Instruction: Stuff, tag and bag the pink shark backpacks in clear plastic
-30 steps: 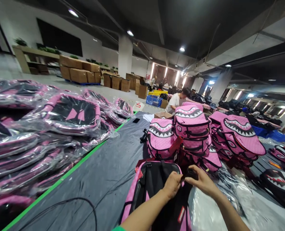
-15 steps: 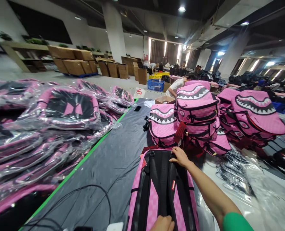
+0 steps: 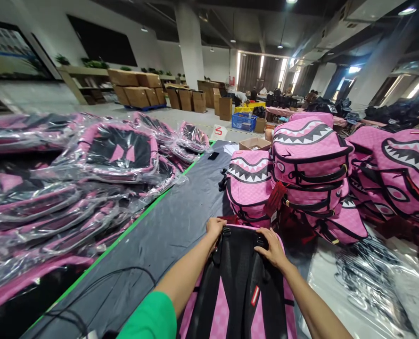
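A pink and black backpack [image 3: 239, 282] lies with its strap side up on the grey table cover, its top end pointing away from me. My left hand [image 3: 216, 229] is closed on the backpack's top left corner. At the top right corner my right hand [image 3: 271, 246] rests by the strap buckle, its fingers spread over the edge. Just beyond are a pink shark-mouth backpack [image 3: 250, 181] and a dark red tag [image 3: 275, 197].
Plastic-wrapped backpacks [image 3: 120, 150] are piled on the left beyond a green edge [image 3: 135, 223]. More pink backpacks [image 3: 311, 155] stand stacked at right, near clear plastic bags [image 3: 365, 282]. A phone [image 3: 213, 156] and an open carton [image 3: 254, 143] lie farther off. Black cables [image 3: 110, 273] cross the lower left.
My left hand has moved from the backpack's lower middle up to its top left corner. My right hand stays at the top right, its fingers now more spread. The view has shifted left.
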Tool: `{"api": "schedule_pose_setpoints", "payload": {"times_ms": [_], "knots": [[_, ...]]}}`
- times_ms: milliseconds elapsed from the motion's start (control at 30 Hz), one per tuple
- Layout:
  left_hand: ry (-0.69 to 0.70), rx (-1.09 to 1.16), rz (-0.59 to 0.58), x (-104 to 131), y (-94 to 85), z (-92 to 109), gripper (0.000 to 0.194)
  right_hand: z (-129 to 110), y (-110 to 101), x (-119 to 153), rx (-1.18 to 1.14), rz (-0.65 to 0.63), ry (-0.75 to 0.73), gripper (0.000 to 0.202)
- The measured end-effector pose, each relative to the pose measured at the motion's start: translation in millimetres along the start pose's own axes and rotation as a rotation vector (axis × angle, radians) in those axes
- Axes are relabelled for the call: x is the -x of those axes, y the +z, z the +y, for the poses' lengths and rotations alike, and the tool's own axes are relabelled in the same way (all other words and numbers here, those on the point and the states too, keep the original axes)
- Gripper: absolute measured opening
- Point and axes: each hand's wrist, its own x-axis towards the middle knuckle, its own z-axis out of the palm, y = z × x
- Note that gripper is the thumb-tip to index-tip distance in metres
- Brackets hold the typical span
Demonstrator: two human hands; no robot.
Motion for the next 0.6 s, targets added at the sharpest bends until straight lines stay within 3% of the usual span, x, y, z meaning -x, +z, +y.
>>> {"api": "schedule_pose_setpoints", "payload": {"times_ms": [100,200,267,333,500,600], "knots": [[0.12,-0.048,0.03,10.5,7.6,0.7,0.026,-4.3,-1.4,4.3,-0.063,0.014,0.002,0.042],[0.378,-0.07,0.038,35.4,14.8,-0.4,0.024,-7.7,-6.6,12.4,-0.018,0.029,-0.018,0.04],[0.545,-0.08,0.056,55.8,19.0,-7.9,0.02,-11.4,-10.0,21.5,0.04,0.03,-0.046,0.042],[0.663,-0.094,0.087,75.9,24.0,-21.5,0.032,-17.3,-11.1,35.1,0.095,0.039,-0.064,0.044],[0.789,-0.133,0.136,116.2,50.9,-61.4,0.034,-31.0,-2.9,86.4,0.2,0.096,-0.011,0.046],[0.816,-0.167,0.105,125.5,70.4,-76.2,0.032,-27.1,5.6,114.3,0.206,0.078,-0.006,0.048]]}}
